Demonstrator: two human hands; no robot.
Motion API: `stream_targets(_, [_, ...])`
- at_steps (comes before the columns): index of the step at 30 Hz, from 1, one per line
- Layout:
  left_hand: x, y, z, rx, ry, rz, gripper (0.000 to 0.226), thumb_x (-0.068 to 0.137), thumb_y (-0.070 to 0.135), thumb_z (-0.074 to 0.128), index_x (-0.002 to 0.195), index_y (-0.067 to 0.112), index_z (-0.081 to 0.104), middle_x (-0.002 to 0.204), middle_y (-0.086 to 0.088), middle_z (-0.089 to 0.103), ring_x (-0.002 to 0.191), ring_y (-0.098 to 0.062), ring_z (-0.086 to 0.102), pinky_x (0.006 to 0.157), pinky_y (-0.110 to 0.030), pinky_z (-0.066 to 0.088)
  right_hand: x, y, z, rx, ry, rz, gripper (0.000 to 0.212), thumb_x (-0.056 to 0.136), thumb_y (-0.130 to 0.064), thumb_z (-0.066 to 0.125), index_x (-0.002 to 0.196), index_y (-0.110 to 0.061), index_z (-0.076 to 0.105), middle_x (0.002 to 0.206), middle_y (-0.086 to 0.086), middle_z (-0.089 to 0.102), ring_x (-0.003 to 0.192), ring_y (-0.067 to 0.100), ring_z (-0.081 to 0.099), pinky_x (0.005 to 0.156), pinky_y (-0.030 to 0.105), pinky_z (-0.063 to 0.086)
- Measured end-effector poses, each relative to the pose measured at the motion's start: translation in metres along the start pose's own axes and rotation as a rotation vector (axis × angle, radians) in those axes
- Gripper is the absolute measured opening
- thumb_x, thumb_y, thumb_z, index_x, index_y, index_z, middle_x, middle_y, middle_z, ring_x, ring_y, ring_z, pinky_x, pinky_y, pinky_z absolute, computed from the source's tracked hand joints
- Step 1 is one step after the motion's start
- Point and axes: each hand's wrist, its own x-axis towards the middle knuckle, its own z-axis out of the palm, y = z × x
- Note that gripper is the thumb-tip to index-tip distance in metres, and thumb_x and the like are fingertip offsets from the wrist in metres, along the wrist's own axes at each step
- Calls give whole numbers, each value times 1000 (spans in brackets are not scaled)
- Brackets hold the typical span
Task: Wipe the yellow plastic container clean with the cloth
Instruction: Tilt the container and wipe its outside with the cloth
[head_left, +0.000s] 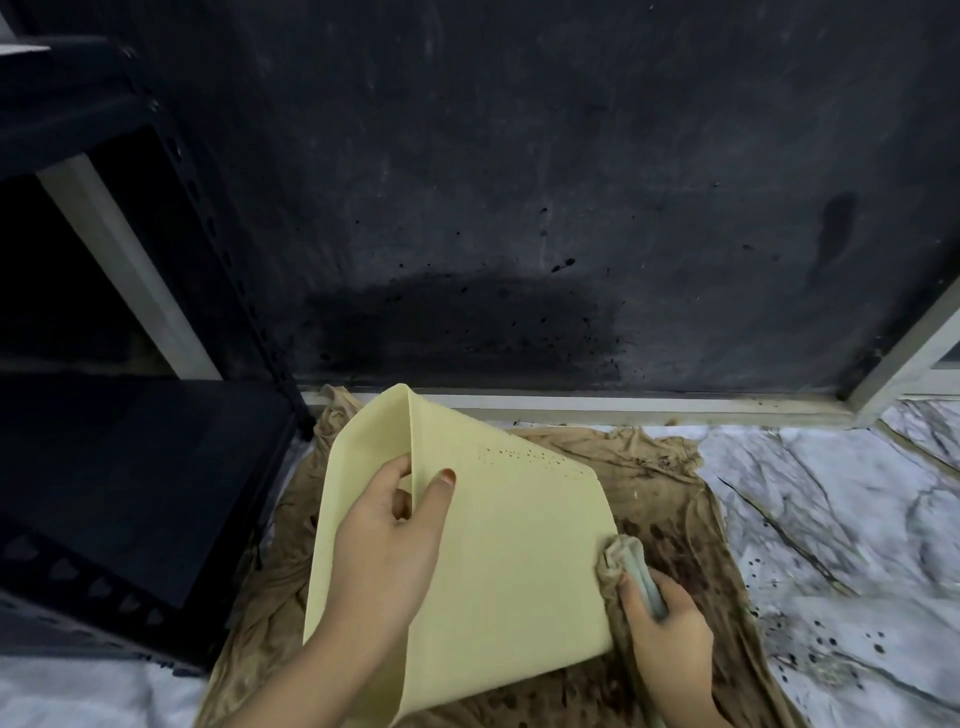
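Note:
A pale yellow plastic container (509, 561) is tipped on edge over a brown stained sheet, its broad flat side facing up, with a patch of small dark holes near its far corner. My left hand (387, 551) grips the container's upper edge, thumb on the flat side and fingers round the other face. My right hand (665, 623) is closed on a bunched grey-brown cloth (626, 564), which presses against the container's right edge.
A brown sheet (670, 499) with dark spots covers the marbled floor (831, 519) under the container. A black metal shelf unit (130, 467) stands close on the left. A dark, splattered wall (519, 208) rises just behind.

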Motion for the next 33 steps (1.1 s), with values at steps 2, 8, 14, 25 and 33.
stream_targets(2, [3, -2, 1, -4, 36, 16, 13, 90, 29, 54, 96, 34, 64, 75, -22, 61, 61, -20, 54, 57, -30, 42, -8, -2, 1, 5, 27, -12, 34, 77, -18, 72, 106, -2, 65, 100, 17, 65, 98, 34, 59, 88, 37, 45])
stream_targets(8, [-3, 0, 0, -91, 51, 92, 19, 90, 20, 55, 82, 29, 70, 73, -30, 59, 59, -23, 50, 57, -33, 41, -41, -31, 10, 164, 50, -308, 55, 58, -50, 62, 90, -7, 71, 80, -1, 65, 81, -1, 60, 69, 2, 40])
stream_targets(14, [-14, -5, 10, -99, 12, 174, 23, 89, 16, 57, 80, 33, 70, 73, -6, 74, 61, -19, 66, 55, -24, 51, -57, -84, 20, 240, -69, -640, 36, 70, -40, 63, 95, -14, 68, 84, -14, 61, 80, -6, 57, 67, 2, 40])
stream_targets(25, [-15, -13, 11, -96, -31, 186, 23, 88, 15, 58, 80, 33, 69, 55, -8, 60, 47, -5, 48, 46, -14, 40, -13, -127, 20, 222, -76, -456, 28, 84, -22, 63, 75, -47, 53, 79, 2, 58, 70, 11, 55, 58, 15, 41])
stream_targets(33, [-14, -12, 9, -120, -25, 153, 25, 90, 12, 55, 82, 32, 68, 53, 6, 64, 45, 1, 53, 45, -8, 41, 33, -77, 9, 160, 57, -110, 18, 87, -25, 60, 79, -9, 65, 59, 2, 57, 56, 17, 51, 49, 27, 36])
